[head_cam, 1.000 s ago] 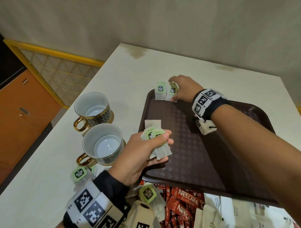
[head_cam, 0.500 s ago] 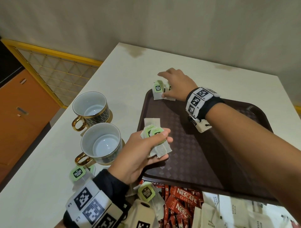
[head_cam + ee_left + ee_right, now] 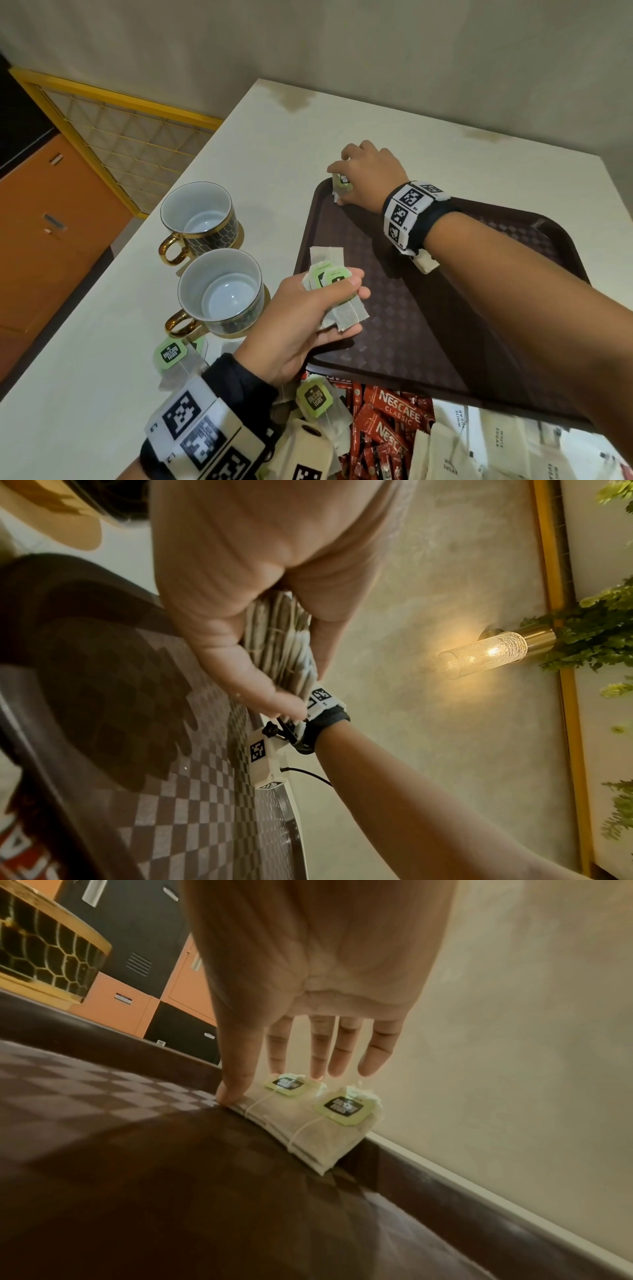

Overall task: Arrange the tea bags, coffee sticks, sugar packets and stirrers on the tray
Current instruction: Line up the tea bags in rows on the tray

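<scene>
Both hands are working over the dark brown checker-textured plastic tray (image 3: 445, 342). Reaching out, the right hand (image 3: 371, 178) is spreading straight fingers, thumb pressing two papery green-tagged tea bags (image 3: 308, 1118) lying at the tray's far left corner. Hovering at the tray's left edge, the left hand (image 3: 298, 325) is pinching a fanned bundle of tea bags (image 3: 334, 291).

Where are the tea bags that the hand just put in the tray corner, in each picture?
Head: the placed tea bags lie in the tray's far left corner, mostly hidden under the right hand.
Left wrist: not in it; only the bunch in the left hand shows.
Right wrist: centre of the picture, against the rim, thumb touching one edge.
Shared landmark: the brown checkered tray, seen in all three views.
</scene>
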Tool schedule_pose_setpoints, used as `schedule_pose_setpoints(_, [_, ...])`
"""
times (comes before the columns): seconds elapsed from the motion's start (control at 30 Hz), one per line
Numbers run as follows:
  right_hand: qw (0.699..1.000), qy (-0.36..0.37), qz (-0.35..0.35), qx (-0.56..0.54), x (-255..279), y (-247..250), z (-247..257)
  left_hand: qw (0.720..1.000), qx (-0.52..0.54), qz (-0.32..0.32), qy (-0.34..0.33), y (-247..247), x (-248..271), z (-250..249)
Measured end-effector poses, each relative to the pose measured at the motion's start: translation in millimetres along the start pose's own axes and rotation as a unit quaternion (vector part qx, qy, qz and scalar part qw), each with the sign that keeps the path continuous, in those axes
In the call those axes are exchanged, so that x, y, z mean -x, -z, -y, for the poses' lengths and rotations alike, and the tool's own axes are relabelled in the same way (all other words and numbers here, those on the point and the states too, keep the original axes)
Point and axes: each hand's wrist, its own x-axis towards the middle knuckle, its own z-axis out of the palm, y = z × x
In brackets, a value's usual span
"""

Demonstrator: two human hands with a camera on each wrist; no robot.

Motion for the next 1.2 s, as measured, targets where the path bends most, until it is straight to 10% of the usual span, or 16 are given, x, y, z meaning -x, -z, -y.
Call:
schedule_pose_setpoints(0.4, [0.959,-0.175,0.020,-0.221,24,-3,-34,1.000,0.011,0.000,-0.004,0,0,-2])
schedule_pose_setpoints(1.2, [0.999,-0.025,0.030,-0.029,1,10,-11,1.000,0.002,0.011,0.008,1,-1,1])
